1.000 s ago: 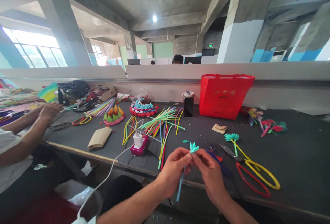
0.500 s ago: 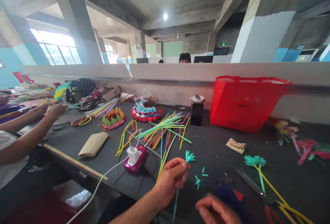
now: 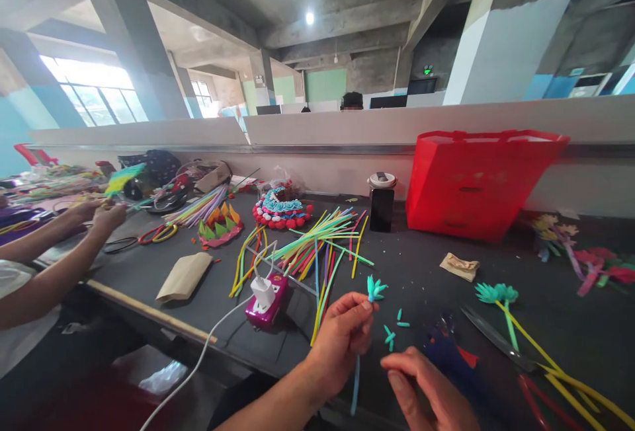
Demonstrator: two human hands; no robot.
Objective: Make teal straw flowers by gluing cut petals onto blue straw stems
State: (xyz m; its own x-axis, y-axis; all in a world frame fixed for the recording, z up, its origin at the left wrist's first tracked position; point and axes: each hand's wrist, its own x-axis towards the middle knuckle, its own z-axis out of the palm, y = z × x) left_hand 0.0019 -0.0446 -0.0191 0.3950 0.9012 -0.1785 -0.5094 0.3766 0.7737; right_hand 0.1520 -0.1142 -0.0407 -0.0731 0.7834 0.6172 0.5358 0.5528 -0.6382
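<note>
My left hand [image 3: 342,335] pinches a small teal flower [image 3: 376,288] made of pipe cleaner petals. A blue pipe-cleaner stem [image 3: 356,388] hangs down below the fist. Low in the view, my right hand [image 3: 431,388] is apart from the flower, holding nothing, with thumb and forefinger spread. Between the hands and the pile lie loose teal petal pieces [image 3: 389,337] on the black table. Two finished-looking teal flowers [image 3: 497,293] with green and yellow stems lie on the right, beside scissors [image 3: 496,338] with red handles.
Multicoloured pipe cleaners [image 3: 317,246] lie in a heap at the centre, near a purple power strip [image 3: 268,302] with a white charger. A red bag [image 3: 481,186] stands at the back right beside a phone [image 3: 381,209]. At left, another person's hands [image 3: 106,216] work over the table.
My right hand has risen slightly and shows more fully. My left hand with the flower appears a little higher and further right, while the whole view has shifted slightly.
</note>
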